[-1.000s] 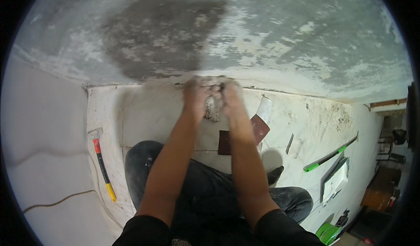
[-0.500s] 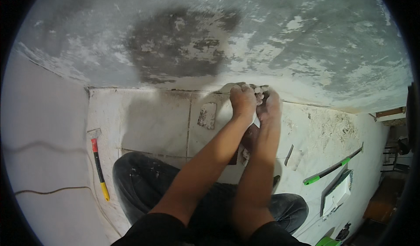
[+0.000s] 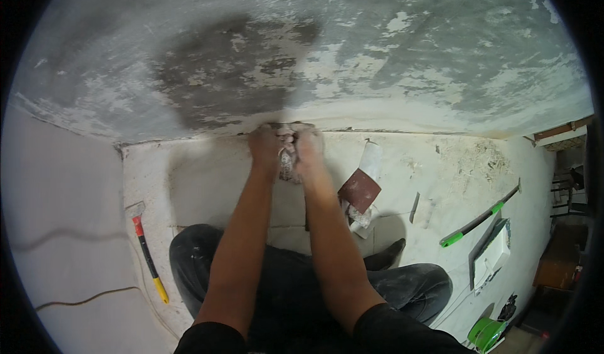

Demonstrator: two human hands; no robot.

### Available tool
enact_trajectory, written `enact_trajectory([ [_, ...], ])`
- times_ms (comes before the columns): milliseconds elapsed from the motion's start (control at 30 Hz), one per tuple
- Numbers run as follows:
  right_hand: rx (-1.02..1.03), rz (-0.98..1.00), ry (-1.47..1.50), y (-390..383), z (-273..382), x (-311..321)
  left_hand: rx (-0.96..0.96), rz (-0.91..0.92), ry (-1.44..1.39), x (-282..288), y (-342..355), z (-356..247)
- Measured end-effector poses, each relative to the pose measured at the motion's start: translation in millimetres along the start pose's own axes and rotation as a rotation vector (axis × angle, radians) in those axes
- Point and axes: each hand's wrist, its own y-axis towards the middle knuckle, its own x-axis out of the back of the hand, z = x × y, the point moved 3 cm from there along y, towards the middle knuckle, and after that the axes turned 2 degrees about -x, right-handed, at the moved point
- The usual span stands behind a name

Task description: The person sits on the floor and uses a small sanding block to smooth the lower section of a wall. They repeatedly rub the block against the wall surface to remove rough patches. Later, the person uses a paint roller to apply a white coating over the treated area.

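My left hand (image 3: 264, 145) and my right hand (image 3: 308, 146) are side by side low against the grey wall (image 3: 352, 58), where it meets the floor. Fingers of both hands are curled in toward each other, whitened with dust and a little blurred. Whatever they grip is hidden behind them. Between my wrists shows a speckled whitish piece (image 3: 288, 165); whether it lies on the floor or hangs from the hands is unclear. Right of my right forearm a brown-red sheet of sandpaper (image 3: 361, 190) lies on the floor, against a white strip (image 3: 371, 157) and a crumpled whitish lump (image 3: 360, 217).
A scraper with a red, black and yellow handle (image 3: 150, 253) lies at left near a cord (image 3: 94, 296). On the right are a long green-and-black scraper (image 3: 481, 219), a white tray-like thing (image 3: 492, 259), a thin dark blade (image 3: 414, 207) and a green round object (image 3: 486, 334).
Both hands have moved left along the wall's base, staying close together. The sandpaper and white strip, mostly hidden by my arms before, now show. The view has shifted slightly.
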Motion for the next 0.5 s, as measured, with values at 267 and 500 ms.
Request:
enact_trajectory([
  [267,0.168,-0.069,-0.12,-18,175,104,-0.042,0.079,-0.143,-178,-31,96],
  [500,0.153,0.063,-0.11,2,71,62,-0.06,0.146,-0.162,-79,-27,31],
])
